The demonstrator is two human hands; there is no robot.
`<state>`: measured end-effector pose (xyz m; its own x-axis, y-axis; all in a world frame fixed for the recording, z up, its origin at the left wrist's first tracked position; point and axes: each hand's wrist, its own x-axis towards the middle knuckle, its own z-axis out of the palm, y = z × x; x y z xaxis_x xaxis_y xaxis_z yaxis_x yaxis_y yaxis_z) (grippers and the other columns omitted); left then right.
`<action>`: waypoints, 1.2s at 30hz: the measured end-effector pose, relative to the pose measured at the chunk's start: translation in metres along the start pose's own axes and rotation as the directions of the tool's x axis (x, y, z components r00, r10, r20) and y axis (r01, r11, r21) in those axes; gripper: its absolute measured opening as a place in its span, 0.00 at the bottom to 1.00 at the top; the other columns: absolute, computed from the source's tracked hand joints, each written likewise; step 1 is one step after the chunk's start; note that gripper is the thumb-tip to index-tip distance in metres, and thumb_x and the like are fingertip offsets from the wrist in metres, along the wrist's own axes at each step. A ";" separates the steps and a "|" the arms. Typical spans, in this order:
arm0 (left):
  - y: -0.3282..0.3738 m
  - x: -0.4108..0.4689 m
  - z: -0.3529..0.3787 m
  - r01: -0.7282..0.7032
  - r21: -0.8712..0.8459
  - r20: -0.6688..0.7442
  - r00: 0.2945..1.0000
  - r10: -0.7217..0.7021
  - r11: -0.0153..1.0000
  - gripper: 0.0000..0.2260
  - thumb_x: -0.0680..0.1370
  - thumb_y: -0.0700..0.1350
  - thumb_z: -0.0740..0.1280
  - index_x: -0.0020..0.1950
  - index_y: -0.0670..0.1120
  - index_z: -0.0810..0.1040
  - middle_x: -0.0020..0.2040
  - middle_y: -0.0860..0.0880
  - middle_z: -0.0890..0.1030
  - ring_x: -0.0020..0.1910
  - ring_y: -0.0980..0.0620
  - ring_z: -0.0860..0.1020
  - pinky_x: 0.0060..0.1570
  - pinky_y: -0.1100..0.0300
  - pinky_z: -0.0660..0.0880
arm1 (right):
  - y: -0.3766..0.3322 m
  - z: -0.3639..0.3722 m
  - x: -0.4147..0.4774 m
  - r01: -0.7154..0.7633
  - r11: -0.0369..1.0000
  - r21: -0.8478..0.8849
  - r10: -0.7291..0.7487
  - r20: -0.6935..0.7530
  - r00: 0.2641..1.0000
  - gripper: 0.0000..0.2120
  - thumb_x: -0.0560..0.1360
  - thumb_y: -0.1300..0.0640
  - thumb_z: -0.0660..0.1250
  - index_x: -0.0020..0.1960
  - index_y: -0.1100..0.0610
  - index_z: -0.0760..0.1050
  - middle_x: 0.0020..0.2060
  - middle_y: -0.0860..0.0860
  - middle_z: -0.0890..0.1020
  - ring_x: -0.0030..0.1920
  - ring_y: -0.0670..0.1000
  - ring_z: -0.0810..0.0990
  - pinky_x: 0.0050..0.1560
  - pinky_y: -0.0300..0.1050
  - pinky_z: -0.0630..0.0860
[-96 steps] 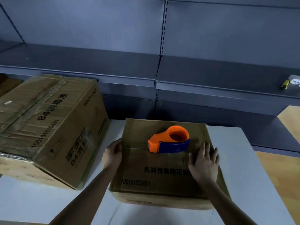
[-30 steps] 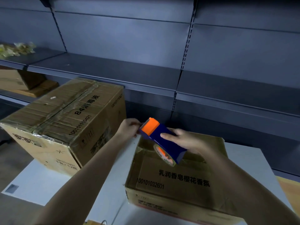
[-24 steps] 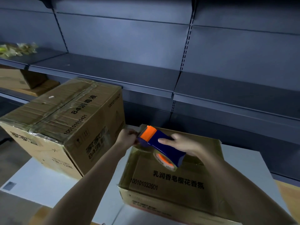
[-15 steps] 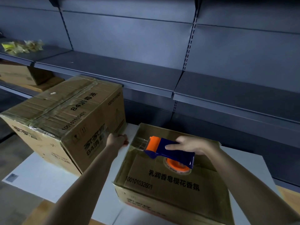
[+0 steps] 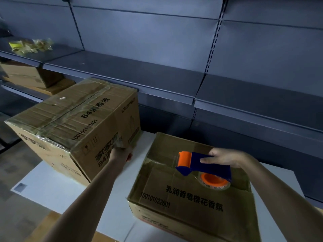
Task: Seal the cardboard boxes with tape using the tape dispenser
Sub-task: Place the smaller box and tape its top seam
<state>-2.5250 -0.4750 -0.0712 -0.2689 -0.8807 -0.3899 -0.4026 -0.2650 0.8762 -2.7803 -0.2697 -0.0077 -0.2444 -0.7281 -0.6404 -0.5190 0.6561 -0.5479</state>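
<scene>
The tape dispenser (image 5: pixel 203 167) was in the right hand (image 5: pixel 229 157). The fingers (image 5: pixel 208 159) of that hand were curled round its blue handle, gripping it from the far side. The orange roller (image 5: pixel 185 158) at the front pointed to the left edge of the small cardboard box (image 5: pixel 174 193). The roll of tape (image 5: pixel 216 186) hung under the handle, right down on the box top. The dispenser sat over the line where the two top flaps met, near the middle of the lid. A shiny strip seemed to run from the roller to the left edge, but it was hard to be sure.

The left hand (image 5: pixel 121 154) was off to the side, in the gap between the two boxes. It was up against the side of the big cardboard box (image 5: pixel 70 123). I cannot tell if its fingers were holding anything, because they were turned away.

Both boxes stood on a white table (image 5: pixel 52 186), with grey shelves (image 5: pixel 122 72) behind them. The big box already had clear tape on its top.

I think the step in hand was laying tape along the seam of the small box. The next move would likely call for pulling the dispenser to the right along the seam, pressing down so the tape sticks flat. The flaps should be kept shut while the tape goes on.
</scene>
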 end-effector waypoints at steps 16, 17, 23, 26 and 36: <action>-0.039 0.028 0.003 -0.067 0.016 0.017 0.998 0.066 0.998 0.12 0.73 0.50 0.72 0.37 0.41 0.77 0.30 0.48 0.79 0.29 0.52 0.73 0.28 0.61 0.70 | -0.011 0.004 0.029 -0.142 0.964 -0.225 0.157 0.050 0.986 0.33 0.52 0.24 0.67 0.39 0.52 0.77 0.31 0.44 0.81 0.29 0.41 0.79 0.28 0.35 0.71; -0.041 0.029 0.003 -0.059 0.005 0.028 0.998 0.059 0.998 0.12 0.73 0.49 0.71 0.38 0.41 0.77 0.31 0.48 0.79 0.30 0.52 0.74 0.29 0.61 0.71 | -0.013 0.004 0.031 -0.157 0.961 -0.230 0.173 0.050 0.984 0.33 0.52 0.24 0.67 0.40 0.52 0.77 0.32 0.44 0.81 0.30 0.42 0.79 0.28 0.36 0.71; -0.057 0.027 0.022 0.011 0.105 0.069 0.997 -0.019 0.994 0.12 0.75 0.49 0.69 0.39 0.41 0.76 0.32 0.48 0.78 0.30 0.52 0.73 0.28 0.62 0.67 | -0.016 0.008 0.037 -0.214 0.939 -0.269 0.237 0.058 0.970 0.31 0.57 0.27 0.68 0.43 0.53 0.77 0.37 0.46 0.82 0.33 0.44 0.80 0.29 0.35 0.72; -0.062 0.017 0.039 0.021 0.047 0.119 0.993 -0.026 0.999 0.07 0.77 0.43 0.66 0.43 0.40 0.76 0.39 0.44 0.79 0.37 0.46 0.76 0.37 0.57 0.72 | -0.013 0.008 0.034 -0.245 0.940 -0.239 0.262 0.042 0.964 0.27 0.63 0.30 0.68 0.46 0.53 0.75 0.41 0.48 0.81 0.38 0.46 0.80 0.35 0.38 0.74; -0.054 0.018 0.034 0.104 0.199 0.224 0.963 -0.149 0.975 0.10 0.79 0.33 0.56 0.43 0.43 0.74 0.37 0.45 0.75 0.30 0.51 0.70 0.27 0.63 0.65 | -0.013 0.006 0.024 -0.233 0.972 -0.033 0.235 0.169 0.957 0.28 0.66 0.37 0.70 0.51 0.61 0.76 0.40 0.55 0.85 0.39 0.52 0.85 0.45 0.47 0.81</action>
<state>-2.5381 -0.4632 -0.1351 -0.3948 -0.7212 -0.5692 -0.5941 -0.2721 0.7569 -2.7744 -0.2944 -0.0193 -0.2171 -0.5089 -0.8330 -0.4741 0.8009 -0.3657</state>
